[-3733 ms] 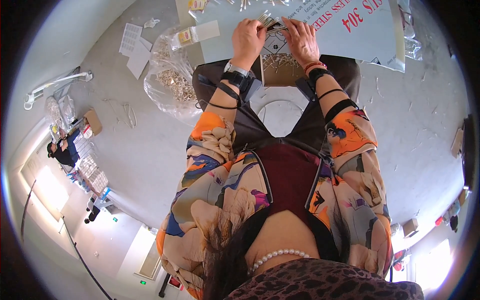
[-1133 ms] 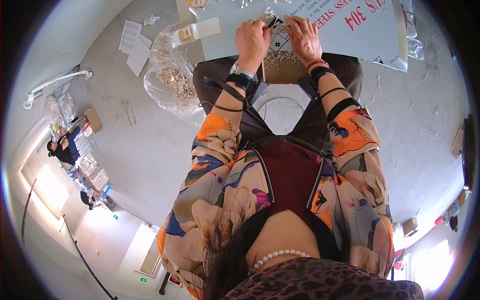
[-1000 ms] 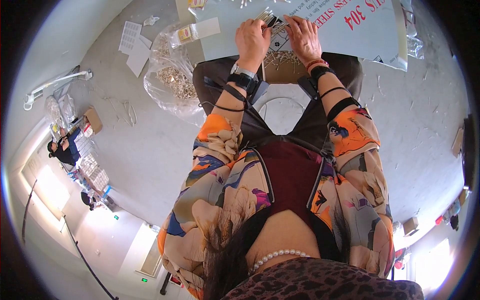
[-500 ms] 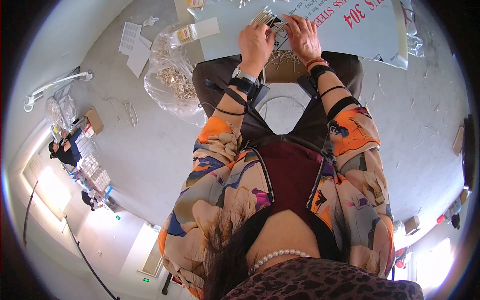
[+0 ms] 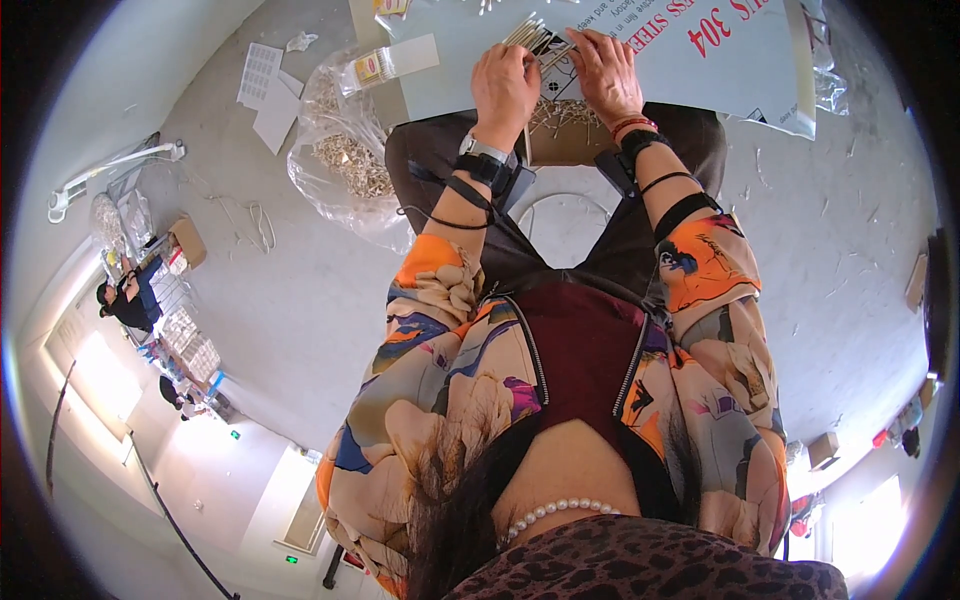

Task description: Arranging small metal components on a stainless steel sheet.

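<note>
My left hand point(image 5: 503, 92) is closed round a fanned bundle of cotton swabs point(image 5: 524, 34) above a pale blue film-covered sheet. Close beside it on the right, my right hand point(image 5: 607, 76) pinches a few more swabs point(image 5: 556, 57) between thumb and fingers, their ends pointing toward the left hand. Below the hands, between my knees, an open cardboard box point(image 5: 570, 150) holds many loose swabs point(image 5: 563, 114). Left of my left hand, a small clear pack with a yellow and red label point(image 5: 370, 68) lies by a white card point(image 5: 414, 55).
The printed sheet point(image 5: 740, 85) covers the work surface. A clear plastic bag point(image 5: 330, 195) of loose swabs stands left of my knee. White cards point(image 5: 276, 122) lie on the floor, with scattered sticks at the right. Another person point(image 5: 133, 303) is far off at the left.
My left hand has shifted slightly left, away from the right hand, and the gap between them is wider. The right hand has barely moved.
</note>
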Tool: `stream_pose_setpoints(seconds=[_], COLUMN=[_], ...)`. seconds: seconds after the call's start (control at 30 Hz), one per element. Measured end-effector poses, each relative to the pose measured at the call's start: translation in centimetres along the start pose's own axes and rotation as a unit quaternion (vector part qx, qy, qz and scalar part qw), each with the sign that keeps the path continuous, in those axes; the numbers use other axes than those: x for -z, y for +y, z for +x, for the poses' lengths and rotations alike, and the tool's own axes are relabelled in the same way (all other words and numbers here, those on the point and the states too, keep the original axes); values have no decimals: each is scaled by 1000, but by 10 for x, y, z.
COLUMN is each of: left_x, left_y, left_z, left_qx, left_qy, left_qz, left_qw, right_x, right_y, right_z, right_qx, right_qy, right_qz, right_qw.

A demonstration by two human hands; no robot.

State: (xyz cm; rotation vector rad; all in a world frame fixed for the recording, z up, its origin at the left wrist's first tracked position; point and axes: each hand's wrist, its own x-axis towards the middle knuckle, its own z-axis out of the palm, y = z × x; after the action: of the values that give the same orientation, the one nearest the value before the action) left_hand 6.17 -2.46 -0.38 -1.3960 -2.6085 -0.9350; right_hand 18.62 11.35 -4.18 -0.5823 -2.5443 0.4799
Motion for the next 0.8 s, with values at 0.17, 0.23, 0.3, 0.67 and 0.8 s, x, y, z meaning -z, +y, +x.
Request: stream_pose_setpoints(seconds=[0.17, 0.23, 0.3, 0.67, 0.8], left_x=[-1, 1, 3, 0, 0], left_y=[-4, -1, 5, 9, 3], left_z=[4, 6, 8, -1, -7], left_qx=[-16, -11, -9, -5, 42], left_qy=[-22, -30, -31, -4, -24], left_qz=[15, 18, 10, 13, 12], left_qw=[1000, 999, 999, 1000, 999], right_x=[1, 1, 1, 1, 1], right_y=[-1, 0, 2, -1, -1], right_z=[0, -1, -2, 0, 1], right_qx=[-4, -6, -4, 1, 1], right_qy=[-7, -9, -10, -13, -10], right_qz=[0, -1, 0, 1, 3], right_qw=[1000, 1000, 1000, 1000, 1000])
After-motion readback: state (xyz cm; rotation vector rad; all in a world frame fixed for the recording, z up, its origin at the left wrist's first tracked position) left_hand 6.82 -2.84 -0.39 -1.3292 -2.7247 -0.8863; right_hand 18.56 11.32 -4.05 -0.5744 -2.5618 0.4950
